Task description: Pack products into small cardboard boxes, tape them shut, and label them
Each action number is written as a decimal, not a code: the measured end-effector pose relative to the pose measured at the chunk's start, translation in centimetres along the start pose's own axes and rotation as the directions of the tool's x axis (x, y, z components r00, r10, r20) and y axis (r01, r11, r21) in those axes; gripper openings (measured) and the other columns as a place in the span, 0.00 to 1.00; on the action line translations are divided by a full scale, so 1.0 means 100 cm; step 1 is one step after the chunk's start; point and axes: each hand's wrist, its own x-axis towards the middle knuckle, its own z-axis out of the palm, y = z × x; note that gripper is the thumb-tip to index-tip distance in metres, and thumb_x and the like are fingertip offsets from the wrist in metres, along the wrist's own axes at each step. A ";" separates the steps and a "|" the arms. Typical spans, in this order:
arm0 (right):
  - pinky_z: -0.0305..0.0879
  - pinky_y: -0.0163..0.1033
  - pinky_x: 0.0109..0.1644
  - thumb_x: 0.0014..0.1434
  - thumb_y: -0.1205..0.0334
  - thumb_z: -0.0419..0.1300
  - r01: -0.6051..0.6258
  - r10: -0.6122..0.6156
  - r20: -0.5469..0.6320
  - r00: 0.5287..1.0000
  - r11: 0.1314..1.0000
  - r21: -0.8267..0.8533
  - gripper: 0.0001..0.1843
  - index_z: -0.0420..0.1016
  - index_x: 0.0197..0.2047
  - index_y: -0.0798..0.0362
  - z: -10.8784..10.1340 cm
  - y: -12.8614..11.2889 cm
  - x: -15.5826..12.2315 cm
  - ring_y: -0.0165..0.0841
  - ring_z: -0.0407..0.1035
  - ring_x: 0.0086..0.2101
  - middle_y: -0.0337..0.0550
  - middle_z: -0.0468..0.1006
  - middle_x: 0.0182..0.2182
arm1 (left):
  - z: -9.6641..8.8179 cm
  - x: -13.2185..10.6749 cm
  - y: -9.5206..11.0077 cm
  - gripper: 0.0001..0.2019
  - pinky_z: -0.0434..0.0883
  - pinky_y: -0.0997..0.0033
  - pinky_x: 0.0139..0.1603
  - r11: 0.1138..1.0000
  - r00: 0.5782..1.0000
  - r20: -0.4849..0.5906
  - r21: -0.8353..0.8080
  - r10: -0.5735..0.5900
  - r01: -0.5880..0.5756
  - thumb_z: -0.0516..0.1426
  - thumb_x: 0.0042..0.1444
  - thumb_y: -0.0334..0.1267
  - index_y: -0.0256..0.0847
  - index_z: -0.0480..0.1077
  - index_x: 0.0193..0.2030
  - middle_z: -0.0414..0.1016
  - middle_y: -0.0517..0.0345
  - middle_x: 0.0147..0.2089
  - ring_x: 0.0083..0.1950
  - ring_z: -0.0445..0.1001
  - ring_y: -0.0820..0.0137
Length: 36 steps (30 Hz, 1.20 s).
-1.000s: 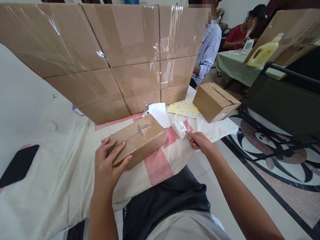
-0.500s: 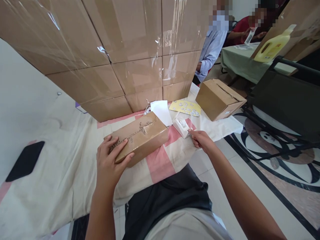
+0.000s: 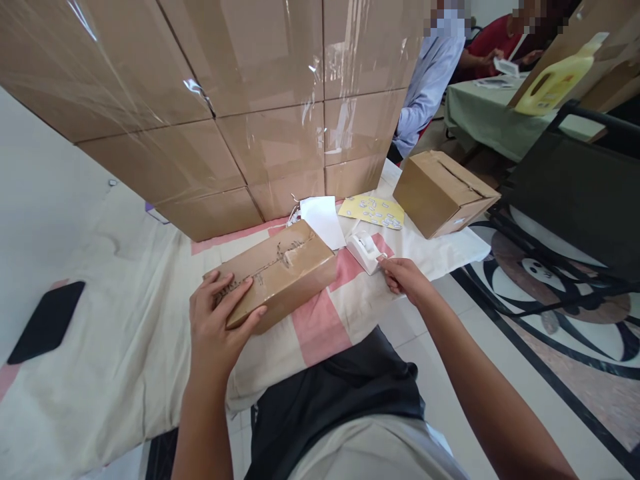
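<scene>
Head view. Your left hand (image 3: 217,323), fingers spread, presses the near end of the small taped box (image 3: 283,267), apparently steadying it near the front edge of the table (image 3: 125,360). Your right hand (image 3: 406,280), fingertips pinched, meets the white tape dispenser (image 3: 367,250) just beside the box; whether tape is gripped cannot be told. A cream-and-pink cloth (image 3: 320,327) covers the table; stacked cartons (image 3: 240,100) wall its far edge; patterned floor (image 3: 550,320) lies beyond its right edge.

On the worktop (image 3: 125,333), a parcel (image 3: 280,270) lies before a stack of cartons (image 3: 250,100). A tape dispenser (image 3: 366,250) sits just right of the parcel. Behind them lie a paper sheet (image 3: 324,219) and, to its right, a sticker sheet (image 3: 373,210); a cardboard box (image 3: 443,192) stands further right, a phone (image 3: 45,321) far left.
</scene>
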 end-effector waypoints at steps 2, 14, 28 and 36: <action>0.50 0.32 0.19 0.56 0.43 0.67 0.029 -0.029 0.034 0.999 1.000 -0.002 0.25 0.60 0.23 0.50 -0.003 0.001 -0.005 0.23 0.53 0.15 0.32 0.61 0.13 | 0.000 0.001 0.000 0.23 0.63 0.37 0.71 1.000 1.000 -0.005 -0.004 -0.001 0.001 0.67 0.58 0.39 0.48 0.74 0.60 0.68 0.45 0.59 0.69 0.64 0.46; 0.49 0.33 0.17 0.55 0.54 0.62 0.058 -0.061 -0.018 0.998 0.988 -0.145 0.15 0.59 0.25 0.48 0.001 0.004 -0.005 0.27 0.55 0.12 0.30 0.63 0.10 | -0.001 0.000 0.002 0.24 0.62 0.36 0.72 0.999 0.999 0.021 -0.011 -0.033 0.034 0.67 0.58 0.39 0.50 0.73 0.61 0.67 0.46 0.61 0.70 0.63 0.47; 0.51 0.35 0.28 0.55 0.50 0.64 0.322 -0.318 0.065 0.946 0.945 -0.063 0.15 0.70 0.28 0.52 0.009 0.004 -0.046 0.27 0.53 0.23 0.32 0.60 0.20 | -0.009 0.007 0.016 0.22 0.60 0.36 0.71 0.991 0.998 0.061 0.136 -0.024 0.016 0.65 0.59 0.42 0.52 0.73 0.60 0.68 0.45 0.63 0.70 0.63 0.45; 0.53 0.37 0.32 0.68 0.54 0.59 0.627 -0.617 0.259 0.743 0.777 0.054 0.14 0.71 0.32 0.52 0.066 -0.023 -0.102 0.29 0.57 0.28 0.37 0.64 0.28 | -0.007 0.003 0.100 0.14 0.69 0.52 0.58 1.000 0.991 -0.134 -0.031 -0.003 -0.001 0.64 0.60 0.40 0.48 0.74 0.53 0.72 0.49 0.50 0.54 0.73 0.58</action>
